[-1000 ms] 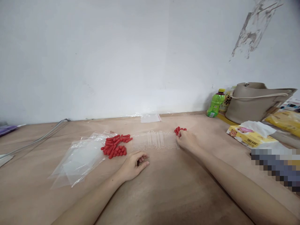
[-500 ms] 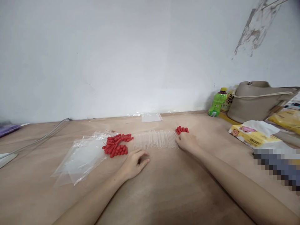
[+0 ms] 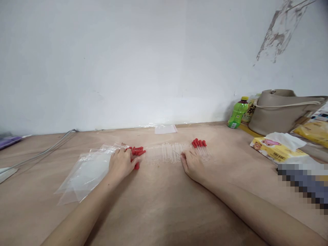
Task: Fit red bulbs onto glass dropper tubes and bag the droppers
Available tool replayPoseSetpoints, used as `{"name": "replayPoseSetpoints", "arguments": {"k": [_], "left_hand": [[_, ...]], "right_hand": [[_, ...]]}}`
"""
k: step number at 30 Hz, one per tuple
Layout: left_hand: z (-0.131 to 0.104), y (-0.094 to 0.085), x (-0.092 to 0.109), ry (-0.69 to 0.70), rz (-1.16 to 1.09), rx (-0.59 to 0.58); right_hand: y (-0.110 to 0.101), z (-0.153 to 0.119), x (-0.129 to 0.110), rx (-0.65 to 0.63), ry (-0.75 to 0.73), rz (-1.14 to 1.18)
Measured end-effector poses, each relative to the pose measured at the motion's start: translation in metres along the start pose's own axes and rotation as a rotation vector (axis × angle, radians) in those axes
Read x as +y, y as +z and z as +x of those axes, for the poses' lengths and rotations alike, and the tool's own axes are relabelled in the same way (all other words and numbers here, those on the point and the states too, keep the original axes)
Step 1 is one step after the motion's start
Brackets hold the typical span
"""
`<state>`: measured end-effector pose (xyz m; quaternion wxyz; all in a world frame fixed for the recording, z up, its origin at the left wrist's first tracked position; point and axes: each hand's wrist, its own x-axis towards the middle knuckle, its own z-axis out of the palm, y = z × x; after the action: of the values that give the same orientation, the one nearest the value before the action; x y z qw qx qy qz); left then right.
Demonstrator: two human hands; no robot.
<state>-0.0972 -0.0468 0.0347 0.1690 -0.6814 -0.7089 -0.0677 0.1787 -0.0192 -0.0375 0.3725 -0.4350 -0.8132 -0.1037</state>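
My left hand (image 3: 121,163) is over the heap of red rubber dropper bulbs (image 3: 138,150) and hides much of it. Its thumb stands apart from the bent fingers, whose tips are out of sight. In the middle of the table lies a row of thin clear dropper tubes (image 3: 162,153). At the right end of this row, my right hand (image 3: 192,165) pinches a clear dropper tube (image 3: 176,152) that sticks out to the left of the fingertips. Just beyond that hand, several finished droppers with red bulbs (image 3: 199,142) lie side by side.
Clear zip bags (image 3: 87,171) lie left of the bulbs, and a small bag (image 3: 165,129) lies by the wall. To the right stand a green bottle (image 3: 238,114), a grey-beige handbag (image 3: 276,112) and a yellow tissue pack (image 3: 271,148). A grey cable (image 3: 55,145) crosses the left side.
My left hand has moved left and away from me, onto the red bulbs. My right hand has drawn left from the bulbed droppers, uncovering them, and now pinches a tube.
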Motion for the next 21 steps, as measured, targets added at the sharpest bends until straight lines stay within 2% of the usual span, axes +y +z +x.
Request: {"name": "replayPoseSetpoints", "arguments": {"k": [5,10,12,14,16,17,19,21], "left_hand": [[0.001,0.003,-0.001,0.031,0.015,0.022],[0.005,0.007,-0.004,0.084,0.049,0.183],[0.003,0.008,0.001,0.167,0.010,0.278],[-0.003,0.010,0.012,0.311,-0.106,0.335],[-0.014,0.014,0.027,0.450,-0.298,0.311],[-0.020,0.016,0.035,0.493,-0.412,0.260],[-0.032,0.020,0.048,0.530,-0.592,0.123],[-0.040,0.023,0.055,0.511,-0.683,0.034]], "right_hand": [[0.000,-0.005,-0.002,0.055,-0.057,0.167],[-0.001,-0.005,-0.003,0.019,-0.073,0.172],[-0.002,-0.004,-0.004,0.005,-0.071,0.213],[-0.004,-0.004,-0.003,0.002,-0.060,0.277],[-0.007,-0.005,-0.002,-0.004,-0.046,0.332],[-0.008,-0.006,-0.001,-0.016,-0.040,0.352],[-0.011,-0.008,0.000,-0.063,-0.030,0.366],[-0.014,-0.010,-0.001,-0.117,-0.027,0.354]]}}
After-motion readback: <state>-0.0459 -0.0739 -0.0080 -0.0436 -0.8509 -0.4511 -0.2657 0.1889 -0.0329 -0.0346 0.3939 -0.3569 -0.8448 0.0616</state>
